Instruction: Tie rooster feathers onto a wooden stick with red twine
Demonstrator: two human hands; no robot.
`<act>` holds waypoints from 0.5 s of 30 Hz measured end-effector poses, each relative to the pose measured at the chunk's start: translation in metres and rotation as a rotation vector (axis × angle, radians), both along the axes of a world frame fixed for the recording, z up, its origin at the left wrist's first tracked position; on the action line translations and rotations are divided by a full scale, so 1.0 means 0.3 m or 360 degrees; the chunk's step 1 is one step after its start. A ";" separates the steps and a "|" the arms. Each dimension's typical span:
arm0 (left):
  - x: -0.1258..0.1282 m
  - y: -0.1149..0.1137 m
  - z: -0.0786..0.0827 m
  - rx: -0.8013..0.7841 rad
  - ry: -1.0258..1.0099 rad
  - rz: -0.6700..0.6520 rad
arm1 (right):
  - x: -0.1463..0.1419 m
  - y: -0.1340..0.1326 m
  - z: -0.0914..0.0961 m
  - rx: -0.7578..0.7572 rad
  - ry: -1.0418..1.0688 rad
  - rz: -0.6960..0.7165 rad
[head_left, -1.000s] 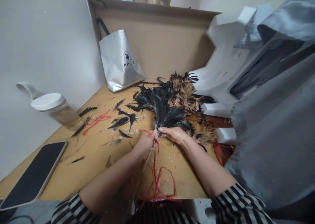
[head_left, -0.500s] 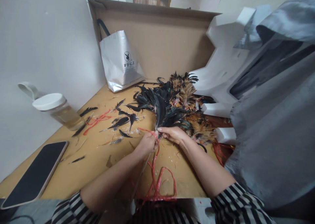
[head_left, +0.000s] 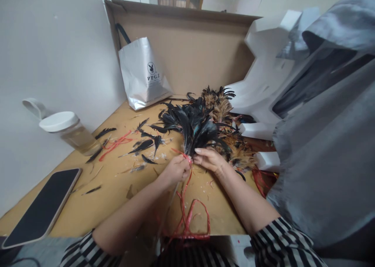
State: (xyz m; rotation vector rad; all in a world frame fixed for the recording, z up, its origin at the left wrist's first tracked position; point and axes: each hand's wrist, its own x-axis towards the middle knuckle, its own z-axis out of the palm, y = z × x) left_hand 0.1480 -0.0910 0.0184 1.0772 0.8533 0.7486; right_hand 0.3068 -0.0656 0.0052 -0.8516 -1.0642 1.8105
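My left hand [head_left: 178, 169] is closed in a fist round the base of a bunch of black feathers [head_left: 187, 132]. A thin stick [head_left: 168, 206] runs down from under that fist. Red plastic twine [head_left: 187, 183] crosses at the base of the bunch and trails down in loops to the table's front edge. My right hand [head_left: 209, 158] pinches the quill ends of dark feathers on the right side of the bunch, thumb on top. What lies between its fingertips is partly hidden. Both hands nearly touch.
Piles of brown and black feathers [head_left: 238, 151] lie behind and right of my hands. Loose feathers [head_left: 143, 145] and red twine scraps [head_left: 115, 145] lie left. A lidded jar [head_left: 77, 136], a phone [head_left: 42, 206] and a silver bag [head_left: 143, 75] stand around; grey cloth [head_left: 328, 153] hangs right.
Both hands have shifted slightly to the right. The feathers at the right of the bunch now stand more upright and closer to the middle, and the twine's short end has moved with the left hand.
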 end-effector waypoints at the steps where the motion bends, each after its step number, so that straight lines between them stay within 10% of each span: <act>1: -0.003 0.002 0.005 -0.0032 -0.0048 -0.0022 | 0.010 -0.005 0.009 0.0038 0.0032 0.0099; 5: -0.020 0.027 0.013 -0.0054 -0.0148 0.0003 | 0.019 -0.030 0.039 0.0110 -0.0256 0.0453; 15: -0.058 0.068 0.051 -0.0042 -0.0232 0.0151 | -0.045 -0.065 0.024 0.0027 -0.0391 0.0471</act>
